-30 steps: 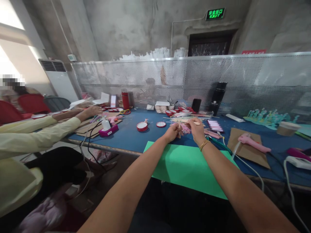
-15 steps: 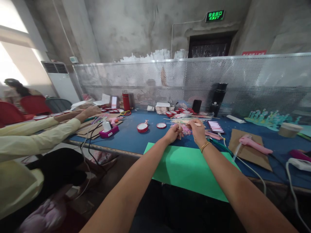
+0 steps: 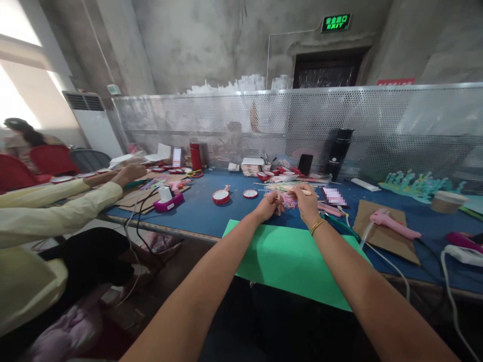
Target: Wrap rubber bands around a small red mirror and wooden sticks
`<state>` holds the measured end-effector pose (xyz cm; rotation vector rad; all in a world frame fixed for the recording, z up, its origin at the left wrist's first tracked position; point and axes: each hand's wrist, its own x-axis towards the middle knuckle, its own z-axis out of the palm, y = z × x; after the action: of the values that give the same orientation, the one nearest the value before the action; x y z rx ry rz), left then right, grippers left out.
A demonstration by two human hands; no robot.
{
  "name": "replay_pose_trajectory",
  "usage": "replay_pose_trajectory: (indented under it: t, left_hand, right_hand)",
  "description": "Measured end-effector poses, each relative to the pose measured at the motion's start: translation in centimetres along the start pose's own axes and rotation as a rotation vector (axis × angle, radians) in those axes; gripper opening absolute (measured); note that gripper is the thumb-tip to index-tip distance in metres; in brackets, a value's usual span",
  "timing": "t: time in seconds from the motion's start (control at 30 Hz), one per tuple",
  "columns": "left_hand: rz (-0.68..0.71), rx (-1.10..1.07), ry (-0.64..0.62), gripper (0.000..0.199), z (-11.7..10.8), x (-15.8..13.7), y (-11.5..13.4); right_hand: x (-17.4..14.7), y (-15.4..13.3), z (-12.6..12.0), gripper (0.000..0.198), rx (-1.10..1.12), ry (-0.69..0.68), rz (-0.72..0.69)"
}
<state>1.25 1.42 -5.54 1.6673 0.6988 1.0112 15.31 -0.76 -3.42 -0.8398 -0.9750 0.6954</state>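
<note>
From where I stand, the change is at the far left: the co-worker's hand (image 3: 130, 173), at the end of a yellow sleeve (image 3: 101, 196), has drawn back toward its own side since the earlier frames. Next along sits the purple power strip (image 3: 168, 202), and then, on the blue table (image 3: 204, 211), a red-rimmed tin (image 3: 221, 196) and a flatter red-rimmed disc (image 3: 249, 193), both where they were.

In the middle, the person's left hand (image 3: 268, 206) has thumb and fingers pinched together on a pale strip (image 3: 279, 195), which stands roughly upright just above the table. The pink strands (image 3: 289, 201) lie just behind and between the two hands. The right hand (image 3: 306, 203), a gold bracelet (image 3: 318, 226) at its wrist, is closed round a pale stick (image 3: 307, 192) that pokes out to the right; whether its hidden end touches the strip I can't tell. Both grips look much as they did half a second ago, so I judge the handwork to be at the same stage, steady and close.

Below the wrists lies the green sheet (image 3: 290, 261), and farther right a pink glue gun (image 3: 394, 223) rests on cardboard (image 3: 364, 213), unmoved and untouched.
</note>
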Motion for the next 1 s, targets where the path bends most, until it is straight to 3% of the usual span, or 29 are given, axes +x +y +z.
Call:
replay_pose_trajectory:
  t: [0.3,0.5,0.7,0.87,1.0]
  left_hand:
    - [-0.007,0.023,-0.014,0.019,-0.06,0.13,0.19]
    - [-0.008,0.039,-0.002,0.018,-0.03,0.18,0.17]
    - [0.007,0.011,-0.013,0.021,-0.12,0.16,-0.09]
    - [0.0,-0.011,-0.003,0.019,-0.11,0.12,-0.21]
    - [-0.01,-0.003,0.003,0.018,-0.06,0.12,-0.15]
  right_hand:
    - [-0.3,-0.2,0.19,0.018,0.001,-0.068,0.006]
    - [-0.14,-0.3,0.06,0.016,0.001,0.009,0.002]
    - [-0.16,-0.11,0.12,0.019,0.024,-0.054,0.002]
    - [-0.01,-0.1,0.0,0.016,0.0,0.009,-0.006]
    - [-0.1,-0.1,0.02,0.017,0.023,-0.032,-0.005]
